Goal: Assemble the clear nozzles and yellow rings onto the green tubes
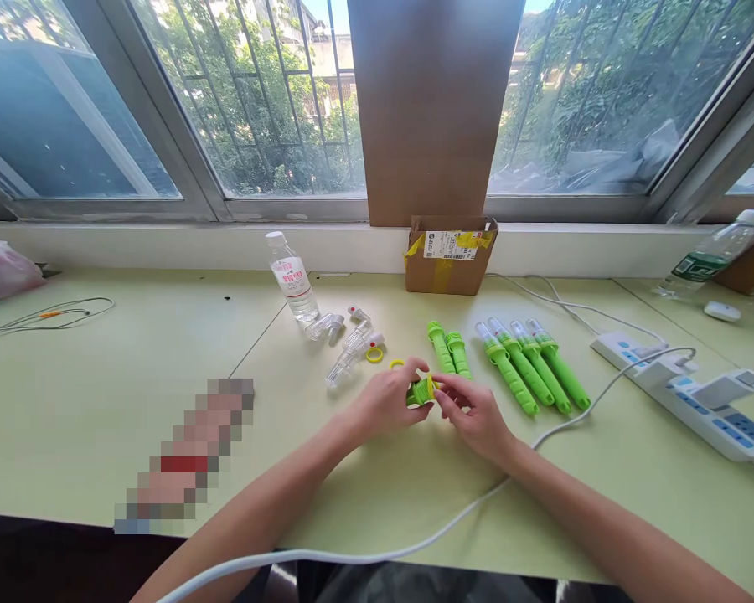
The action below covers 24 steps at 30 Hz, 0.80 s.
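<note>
My left hand (393, 394) is closed round a green plastic tube (418, 391) with a ridged end, most of it hidden in the palm. Around that end sits a yellow ring (432, 387), pinched by the fingertips of my right hand (474, 414). Just beyond my hands lie two green handles (441, 345) without clear tops. On the table to the left are a loose yellow ring (374, 355) and another yellow ring (396, 364), close to several clear plastic nozzle-like pieces (350, 356).
Four-odd, that is several, green handles with clear caps (508, 368) lie at the right. Behind stand a water bottle (294, 280) and a cardboard box (443, 276). A power strip (684, 398) is far right; a white cable (440, 536) crosses under my right forearm.
</note>
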### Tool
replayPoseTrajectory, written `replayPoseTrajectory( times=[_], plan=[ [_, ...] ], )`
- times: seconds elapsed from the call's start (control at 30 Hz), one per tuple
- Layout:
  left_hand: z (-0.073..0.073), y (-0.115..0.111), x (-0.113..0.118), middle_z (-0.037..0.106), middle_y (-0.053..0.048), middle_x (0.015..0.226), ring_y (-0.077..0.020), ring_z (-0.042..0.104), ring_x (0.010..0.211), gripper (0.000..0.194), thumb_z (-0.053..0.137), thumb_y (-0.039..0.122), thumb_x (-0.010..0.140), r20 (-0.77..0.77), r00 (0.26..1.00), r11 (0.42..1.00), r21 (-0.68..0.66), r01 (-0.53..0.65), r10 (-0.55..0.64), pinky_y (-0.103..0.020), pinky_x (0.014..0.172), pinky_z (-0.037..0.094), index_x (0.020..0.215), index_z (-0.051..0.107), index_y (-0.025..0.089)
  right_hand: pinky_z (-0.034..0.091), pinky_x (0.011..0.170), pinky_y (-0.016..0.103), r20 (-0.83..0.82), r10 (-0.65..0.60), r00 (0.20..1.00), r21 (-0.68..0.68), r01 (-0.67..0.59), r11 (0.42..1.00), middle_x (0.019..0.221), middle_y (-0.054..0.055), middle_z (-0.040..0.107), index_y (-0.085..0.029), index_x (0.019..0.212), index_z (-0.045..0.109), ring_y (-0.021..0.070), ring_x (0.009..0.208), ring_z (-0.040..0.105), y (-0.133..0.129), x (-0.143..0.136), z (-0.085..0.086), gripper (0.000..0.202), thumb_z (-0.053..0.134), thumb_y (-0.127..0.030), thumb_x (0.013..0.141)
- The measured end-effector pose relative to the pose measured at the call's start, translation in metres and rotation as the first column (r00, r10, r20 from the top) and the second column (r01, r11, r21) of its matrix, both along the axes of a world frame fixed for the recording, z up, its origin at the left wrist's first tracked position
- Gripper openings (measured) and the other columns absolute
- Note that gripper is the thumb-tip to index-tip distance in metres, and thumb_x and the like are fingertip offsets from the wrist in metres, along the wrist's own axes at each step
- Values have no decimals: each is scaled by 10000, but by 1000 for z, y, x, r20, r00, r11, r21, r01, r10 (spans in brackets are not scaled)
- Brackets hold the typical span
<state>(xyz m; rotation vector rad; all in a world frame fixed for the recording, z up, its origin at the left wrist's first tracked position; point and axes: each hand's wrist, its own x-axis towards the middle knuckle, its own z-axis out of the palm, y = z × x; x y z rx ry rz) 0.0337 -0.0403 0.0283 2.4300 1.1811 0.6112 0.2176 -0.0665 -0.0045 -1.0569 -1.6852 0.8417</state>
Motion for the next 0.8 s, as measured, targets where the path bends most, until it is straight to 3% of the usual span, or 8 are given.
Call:
replayPoseTrajectory(
  times=[0.23,0.6,0.8],
  plan=[
    [-4,-1,-3,680,4,806,-173,624,670,398,577,297,776,-78,996,990,129,54,-44,-255,571,395,1132,420,215,494,506,238,23,42,999,-41,-41,998,790,38,647,-177,1069,618,132,597,610,-1,1,4,268,583,-349,867],
    [-11,-1,-3,696,-17,909,-144,656,724,320,541,267,812,19,991,933,340,116,-130,-245,589,429,1121,475,214,486,484,230,-46,81,996,-99,-85,991,785,19,608,-188,1071,591,120,569,602,1,2,7,305,606,-396,849],
    [-13,-2,-3,710,-20,866,-146,664,711,270,519,259,818,21,990,889,443,118,-142,-250,572,445,1081,507,202,484,465,224,-66,69,995,-144,-78,987,764,4,584,-195,1051,585,121,555,605,0,2,8,347,652,-433,808]
  ],
)
